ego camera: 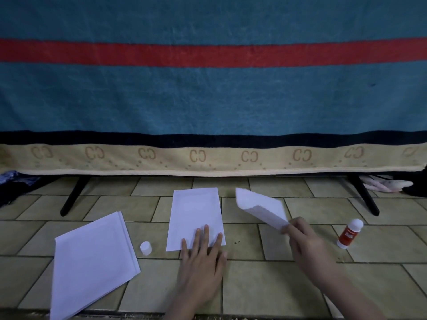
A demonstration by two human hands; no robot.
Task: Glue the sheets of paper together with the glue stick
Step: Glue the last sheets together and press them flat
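Observation:
A small white sheet of paper (195,213) lies flat on the tiled floor in the middle. My left hand (203,252) rests flat on its near edge, fingers spread. My right hand (305,239) pinches a second white sheet (261,206) by its near corner and holds it lifted and bent above the floor, to the right of the flat sheet. A red glue stick (349,233) with its white tip uncovered stands on the floor to the right of that hand. Its white cap (146,248) stands left of the flat sheet.
A stack of larger white sheets (92,262) lies at the near left. A blue towel with a red stripe (212,88) hangs across the back on a rack with black legs (74,196). Clothing lies at the far left and far right.

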